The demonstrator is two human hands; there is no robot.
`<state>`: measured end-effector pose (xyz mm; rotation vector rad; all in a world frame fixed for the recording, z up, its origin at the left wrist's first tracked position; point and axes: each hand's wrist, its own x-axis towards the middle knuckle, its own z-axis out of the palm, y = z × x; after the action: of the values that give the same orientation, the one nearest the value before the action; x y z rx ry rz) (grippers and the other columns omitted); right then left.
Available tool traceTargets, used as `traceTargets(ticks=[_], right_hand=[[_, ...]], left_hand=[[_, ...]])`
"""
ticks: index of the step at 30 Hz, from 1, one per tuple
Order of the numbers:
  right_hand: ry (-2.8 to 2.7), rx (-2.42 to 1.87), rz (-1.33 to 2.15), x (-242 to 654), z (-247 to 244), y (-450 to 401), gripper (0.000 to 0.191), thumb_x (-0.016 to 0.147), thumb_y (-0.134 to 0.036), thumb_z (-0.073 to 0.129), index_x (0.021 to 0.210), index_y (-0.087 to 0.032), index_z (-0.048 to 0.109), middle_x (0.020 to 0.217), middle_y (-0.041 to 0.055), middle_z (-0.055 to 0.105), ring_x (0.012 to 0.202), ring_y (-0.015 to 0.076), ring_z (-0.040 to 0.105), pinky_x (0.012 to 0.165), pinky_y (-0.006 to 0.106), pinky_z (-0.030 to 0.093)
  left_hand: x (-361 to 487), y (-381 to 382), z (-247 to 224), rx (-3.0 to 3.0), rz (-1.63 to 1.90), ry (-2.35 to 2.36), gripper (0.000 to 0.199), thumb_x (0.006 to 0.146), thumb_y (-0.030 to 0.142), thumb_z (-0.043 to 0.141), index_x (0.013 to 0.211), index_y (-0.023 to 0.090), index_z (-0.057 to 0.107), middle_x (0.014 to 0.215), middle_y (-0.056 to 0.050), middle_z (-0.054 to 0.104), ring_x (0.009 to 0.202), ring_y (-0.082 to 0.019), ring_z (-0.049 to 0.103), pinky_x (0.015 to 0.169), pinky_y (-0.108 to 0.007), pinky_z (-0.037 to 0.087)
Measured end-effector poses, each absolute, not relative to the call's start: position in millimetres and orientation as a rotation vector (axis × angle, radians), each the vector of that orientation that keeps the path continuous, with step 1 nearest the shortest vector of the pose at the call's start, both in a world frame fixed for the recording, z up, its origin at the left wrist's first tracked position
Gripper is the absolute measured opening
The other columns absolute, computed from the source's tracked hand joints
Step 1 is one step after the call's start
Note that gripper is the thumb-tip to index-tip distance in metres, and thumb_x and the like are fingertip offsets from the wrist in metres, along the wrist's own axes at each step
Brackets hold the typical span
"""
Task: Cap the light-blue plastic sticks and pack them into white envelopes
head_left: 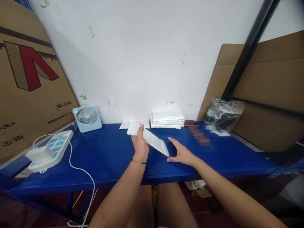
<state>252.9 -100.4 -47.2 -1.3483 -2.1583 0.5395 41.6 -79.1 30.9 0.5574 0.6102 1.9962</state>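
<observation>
Well, left hand holds white packet, tilted, over blue desk. Right hand wide, just beside packet's low end. Behind: white stack, with dark slab next to it. Fan, power strip, cord at left; bottle, clear bag at right, near cardboard.

The counter is deep blue, the wall white with small green flecks. The slim packet and the stack are plain white. The fan is pale blue; the power strip is white with light-blue panels. The brown carton bears a red block shape with striped, hatched sides and black lettering.
</observation>
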Motion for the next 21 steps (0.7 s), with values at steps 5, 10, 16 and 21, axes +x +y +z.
traceTargets(ticks=[5, 10, 16, 21], right_hand=[[-2.166, -1.33, 0.576, 242.0, -46.4, -86.6, 0.112, 0.054, -0.058, 0.074, 0.145, -0.023, 0.017, 0.148, 0.013, 0.025, 0.134, 0.0324, 0.027, 0.107, 0.048, 0.028], [-2.237, -1.269, 0.408, 219.6, -39.4, -69.4, 0.106, 0.052, -0.062, 0.073, 0.14, -0.02, 0.031, 0.14, 0.0139, 0.039, 0.129, 0.0346, 0.034, 0.105, 0.052, 0.027], [-2.288, -1.24, 0.327, 204.8, -40.4, -59.4, 0.055, 0.074, -0.046, 0.063, 0.123, -0.023, 0.051, 0.124, 0.0083, 0.057, 0.118, 0.0286, 0.049, 0.098, 0.044, 0.039], [-2.349, -1.275, 0.23, 205.2, -40.8, -63.9, 0.046, 0.082, -0.048, 0.053, 0.122, -0.025, 0.053, 0.13, 0.0054, 0.053, 0.125, 0.027, 0.042, 0.102, 0.043, 0.036]], left_hand=[[37.5, -81.9, 46.3, 0.704, 2.013, 0.56, 0.042, 0.07, 0.027, 0.072, 0.109, 0.022, 0.058, 0.109, -0.005, 0.063, 0.105, -0.019, 0.059, 0.094, -0.033, 0.045], [33.4, -81.0, 53.6, 0.686, 2.003, 0.564, 0.042, 0.068, 0.024, 0.073, 0.107, 0.022, 0.057, 0.108, -0.005, 0.063, 0.101, -0.018, 0.06, 0.091, -0.032, 0.047], [14.0, -75.1, 54.8, 0.616, 2.057, 0.584, 0.036, 0.067, 0.022, 0.071, 0.101, 0.02, 0.058, 0.096, -0.002, 0.064, 0.089, -0.015, 0.063, 0.085, -0.029, 0.049], [-16.6, -73.5, 71.3, 0.648, 2.126, 0.654, 0.028, 0.068, 0.025, 0.068, 0.093, 0.019, 0.057, 0.085, 0.0, 0.062, 0.083, -0.014, 0.063, 0.082, -0.029, 0.05]])
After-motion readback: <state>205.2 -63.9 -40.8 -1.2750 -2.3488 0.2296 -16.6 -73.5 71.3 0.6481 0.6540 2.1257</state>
